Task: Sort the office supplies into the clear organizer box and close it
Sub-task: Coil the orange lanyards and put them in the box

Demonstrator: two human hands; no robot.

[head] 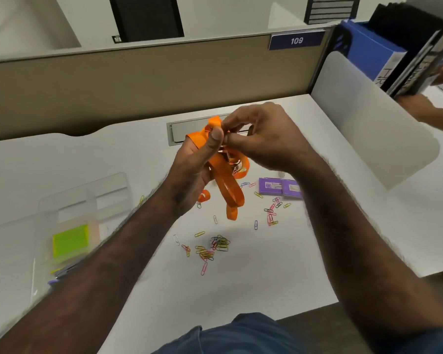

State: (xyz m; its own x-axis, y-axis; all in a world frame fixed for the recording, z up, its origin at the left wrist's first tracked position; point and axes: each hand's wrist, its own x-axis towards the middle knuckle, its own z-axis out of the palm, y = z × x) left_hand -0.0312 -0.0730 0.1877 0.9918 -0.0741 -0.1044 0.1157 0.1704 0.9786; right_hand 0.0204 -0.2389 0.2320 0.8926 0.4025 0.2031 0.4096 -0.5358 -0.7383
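Orange strap (224, 175) bunched above desk (279, 264), held in both hands: left hand (197, 159) gripping loops, right hand (264, 136) pinching top. Step: gathering strap. Next: carry to open clear box (62, 213) at left; paper clips (212, 247) still loose.

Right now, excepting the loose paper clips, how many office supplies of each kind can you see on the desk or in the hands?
Orange lanyard, held up by left hand and right hand: 1
Purple staple boxes: 2
Yellow sticky-note pad in the clear organizer box: 1
Total: 4
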